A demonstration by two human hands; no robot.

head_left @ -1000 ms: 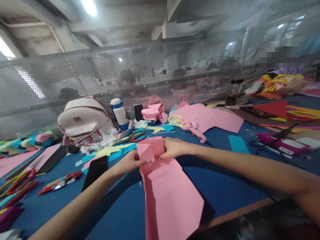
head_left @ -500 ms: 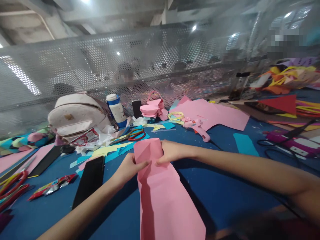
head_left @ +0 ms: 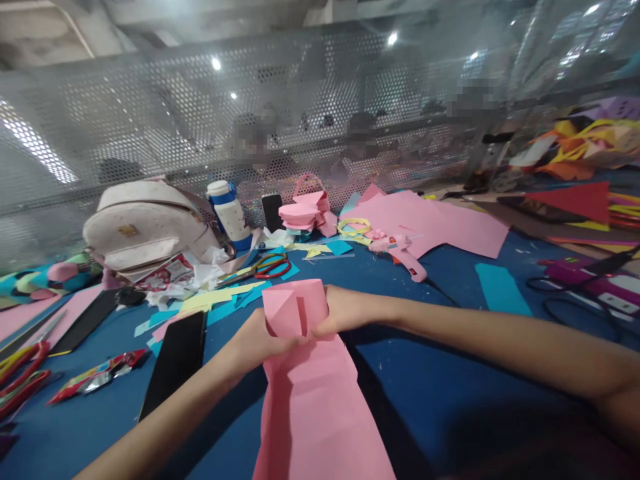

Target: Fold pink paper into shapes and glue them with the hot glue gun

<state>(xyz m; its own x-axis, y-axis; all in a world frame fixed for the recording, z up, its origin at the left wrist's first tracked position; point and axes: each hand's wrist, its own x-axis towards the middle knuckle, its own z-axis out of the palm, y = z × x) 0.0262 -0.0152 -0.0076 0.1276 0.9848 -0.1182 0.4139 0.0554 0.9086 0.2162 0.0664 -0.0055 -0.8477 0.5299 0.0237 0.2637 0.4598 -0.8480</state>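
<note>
A long sheet of pink paper [head_left: 320, 400] runs from the bottom edge up to both hands, its far end folded over. My left hand [head_left: 263, 340] pinches the left side of that end, thumb on top and fingers behind. On the right side, my right hand [head_left: 337, 312] grips the same end, its thumb near the left thumb tip. The fingers behind the paper are hidden. Beyond the hands lie scissors with red handles [head_left: 273, 267] and a pink glue gun [head_left: 403, 257] with a dark cord.
A black phone [head_left: 175, 360], a red snack wrapper [head_left: 100, 377] and more scissors [head_left: 25, 373] lie left. Behind stand a pale backpack [head_left: 150, 223] and a bottle [head_left: 230, 217]. Pink sheets [head_left: 445, 223] lie before a perforated metal screen [head_left: 300, 100]; a purple power strip [head_left: 595, 283] is at right.
The view has shifted slightly. The paper's folded end stands wider towards me, with a crease showing between the thumbs. Its lower part has swung a little left; both hands keep their hold.
</note>
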